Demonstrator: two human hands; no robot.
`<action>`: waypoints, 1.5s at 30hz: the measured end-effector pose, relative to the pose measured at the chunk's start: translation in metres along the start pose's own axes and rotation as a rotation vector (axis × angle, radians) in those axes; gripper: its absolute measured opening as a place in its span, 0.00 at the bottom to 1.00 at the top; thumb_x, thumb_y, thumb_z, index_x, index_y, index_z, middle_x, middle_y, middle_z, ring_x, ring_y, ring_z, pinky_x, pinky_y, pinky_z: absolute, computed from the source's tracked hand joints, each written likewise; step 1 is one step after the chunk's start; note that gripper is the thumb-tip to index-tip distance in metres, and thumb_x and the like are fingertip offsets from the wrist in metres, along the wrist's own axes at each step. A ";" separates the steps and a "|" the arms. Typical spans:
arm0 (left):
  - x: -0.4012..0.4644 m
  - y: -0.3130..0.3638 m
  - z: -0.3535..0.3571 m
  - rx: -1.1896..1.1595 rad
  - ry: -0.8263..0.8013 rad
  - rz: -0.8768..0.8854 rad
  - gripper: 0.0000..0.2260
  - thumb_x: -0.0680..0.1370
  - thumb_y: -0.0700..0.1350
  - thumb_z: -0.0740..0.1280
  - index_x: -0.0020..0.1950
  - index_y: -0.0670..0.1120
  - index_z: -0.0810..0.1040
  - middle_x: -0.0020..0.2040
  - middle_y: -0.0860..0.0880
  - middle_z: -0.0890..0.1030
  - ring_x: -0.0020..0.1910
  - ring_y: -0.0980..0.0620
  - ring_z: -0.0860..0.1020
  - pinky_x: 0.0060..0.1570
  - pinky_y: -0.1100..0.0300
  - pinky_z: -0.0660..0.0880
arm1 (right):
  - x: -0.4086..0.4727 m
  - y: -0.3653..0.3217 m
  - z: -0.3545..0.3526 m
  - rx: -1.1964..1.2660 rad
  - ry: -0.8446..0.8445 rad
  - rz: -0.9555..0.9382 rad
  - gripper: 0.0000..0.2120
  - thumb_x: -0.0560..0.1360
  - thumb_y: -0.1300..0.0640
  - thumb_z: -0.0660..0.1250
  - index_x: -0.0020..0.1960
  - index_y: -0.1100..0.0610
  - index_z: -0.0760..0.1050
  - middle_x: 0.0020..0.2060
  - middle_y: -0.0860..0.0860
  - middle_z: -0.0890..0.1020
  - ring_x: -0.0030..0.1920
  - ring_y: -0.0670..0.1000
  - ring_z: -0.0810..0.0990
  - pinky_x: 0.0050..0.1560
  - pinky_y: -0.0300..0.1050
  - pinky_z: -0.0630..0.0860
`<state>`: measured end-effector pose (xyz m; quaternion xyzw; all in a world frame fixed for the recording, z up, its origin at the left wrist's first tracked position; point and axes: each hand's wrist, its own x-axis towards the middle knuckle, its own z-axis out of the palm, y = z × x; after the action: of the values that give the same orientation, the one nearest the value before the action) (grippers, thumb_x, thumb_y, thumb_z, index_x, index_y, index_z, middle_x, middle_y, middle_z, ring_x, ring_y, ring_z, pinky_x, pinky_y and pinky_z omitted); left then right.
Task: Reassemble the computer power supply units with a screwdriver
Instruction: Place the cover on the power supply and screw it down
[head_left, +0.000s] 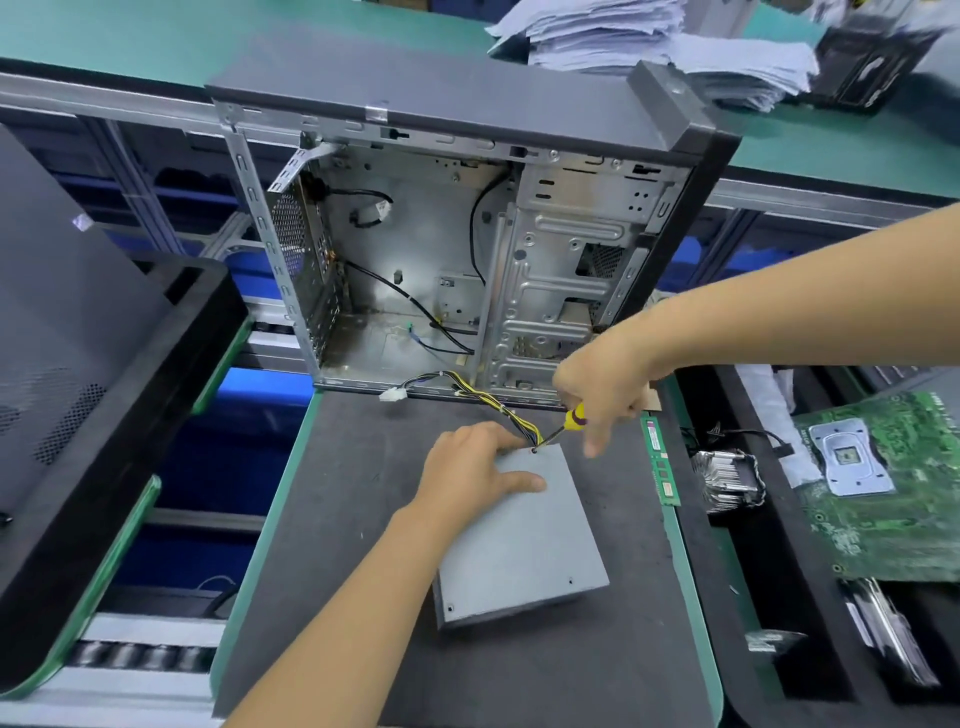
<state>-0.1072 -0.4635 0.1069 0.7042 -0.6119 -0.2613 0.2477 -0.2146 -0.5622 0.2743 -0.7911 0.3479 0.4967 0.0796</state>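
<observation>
A grey metal power supply unit (524, 540) lies flat on the dark mat (337, 519). Its bundle of yellow and black cables (483, 395) runs from its far corner toward the open case. My left hand (467, 478) rests on the unit's far left part, thumb stretched across the lid. My right hand (608, 389) grips a yellow-handled screwdriver (563, 422). The screwdriver's tip sits at a screw hole near the unit's far corner.
An open, empty computer case (441, 249) stands behind the mat. A memory stick (658, 457) lies at the mat's right edge. A heatsink (730, 478) and a green motherboard (883, 488) sit in the right tray. A black tray (171, 364) stands left. Stacked papers (649, 41) lie at the back.
</observation>
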 end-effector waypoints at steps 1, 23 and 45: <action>-0.002 -0.008 -0.008 -0.063 0.032 -0.050 0.22 0.69 0.60 0.75 0.61 0.53 0.81 0.55 0.56 0.82 0.55 0.55 0.78 0.55 0.57 0.71 | 0.000 -0.002 0.004 -0.305 0.145 -0.060 0.09 0.74 0.55 0.67 0.42 0.61 0.73 0.33 0.55 0.78 0.31 0.54 0.75 0.29 0.41 0.67; -0.022 -0.052 -0.018 -0.937 -0.083 -0.357 0.06 0.75 0.39 0.71 0.45 0.48 0.87 0.45 0.49 0.86 0.44 0.55 0.83 0.44 0.65 0.74 | 0.008 0.005 -0.001 0.194 -0.039 0.058 0.12 0.73 0.59 0.70 0.34 0.60 0.70 0.23 0.50 0.70 0.23 0.50 0.65 0.24 0.36 0.60; -0.026 -0.046 -0.019 -0.321 -0.001 0.057 0.11 0.80 0.41 0.64 0.57 0.50 0.84 0.50 0.55 0.83 0.53 0.56 0.78 0.50 0.69 0.72 | 0.006 -0.007 -0.003 0.870 -0.121 0.312 0.17 0.82 0.54 0.55 0.44 0.65 0.74 0.22 0.50 0.67 0.16 0.44 0.59 0.14 0.32 0.54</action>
<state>-0.0633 -0.4315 0.0920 0.6378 -0.5823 -0.3486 0.3640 -0.2062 -0.5614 0.2697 -0.5920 0.6335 0.3561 0.3483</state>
